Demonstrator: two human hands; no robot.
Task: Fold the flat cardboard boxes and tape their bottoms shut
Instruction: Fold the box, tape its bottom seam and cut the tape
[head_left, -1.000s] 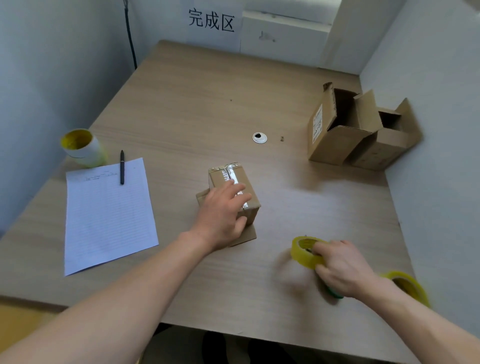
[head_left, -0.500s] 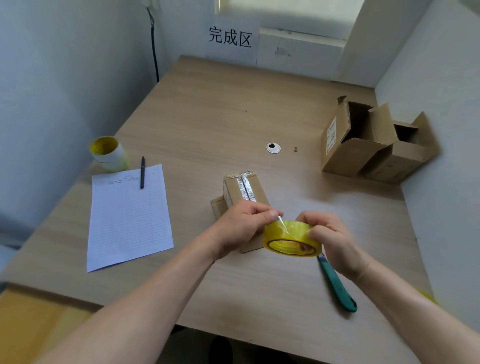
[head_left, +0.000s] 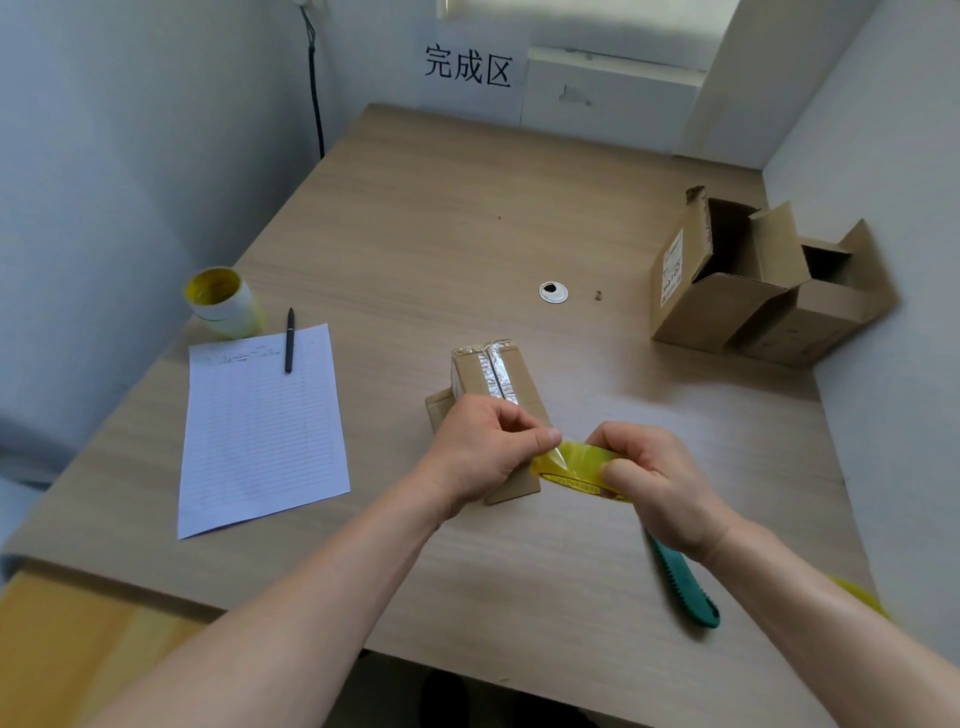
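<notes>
- Yellow tape roll (head_left: 576, 470) sits in my right hand (head_left: 654, 483), whose fingers curl over its rim and hold it just above the counter (head_left: 415, 218).
- My left hand (head_left: 483, 447) is mostly closed, and its thumb and forefinger pinch the free end of the tape, which is lifted only a little way off the roll.
- With so little tape peeled, I think the end could slip from my pinch and snap back onto the roll, so I would have to pick it loose again.
- If I pull unevenly, the strip could twist and stick to itself or to my fingers.
- Neither hand is holding the small cardboard box (head_left: 493, 379), so I expect it to slide or tip when I press tape onto it unless I steady it first.
- The green utility knife (head_left: 685, 587) lies under my right wrist, and a careless pull back could knock it towards the counter's edge.
- The box stands on the counter just behind my left hand, partly hidden by it, with its closed flaps facing up.
- A crinkled, shiny strip of tape runs along the centre seam and over the far edge, so I judge this bottom partly sealed.
- Loose flaps poke out at its base on the left and near sides.
- Two folded boxes (head_left: 727, 306) lie on their sides, well apart, at the right wall.
</notes>
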